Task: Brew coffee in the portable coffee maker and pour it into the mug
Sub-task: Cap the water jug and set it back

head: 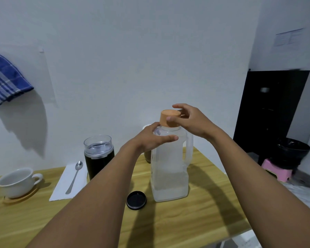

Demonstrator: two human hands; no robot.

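Evidently the water step: right hand (188,120) pinches the orange cap (170,118) on the jug (170,169), left hand (150,138) grips the jug's shoulder. Next, the cap must twist off before pouring into the coffee maker (99,156) just left; the mug (16,181) sits far left.

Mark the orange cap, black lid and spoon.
orange cap (169,113), head view, top face.
black lid (136,200), head view, centre of its face.
spoon (74,178), head view, middle of the handle.
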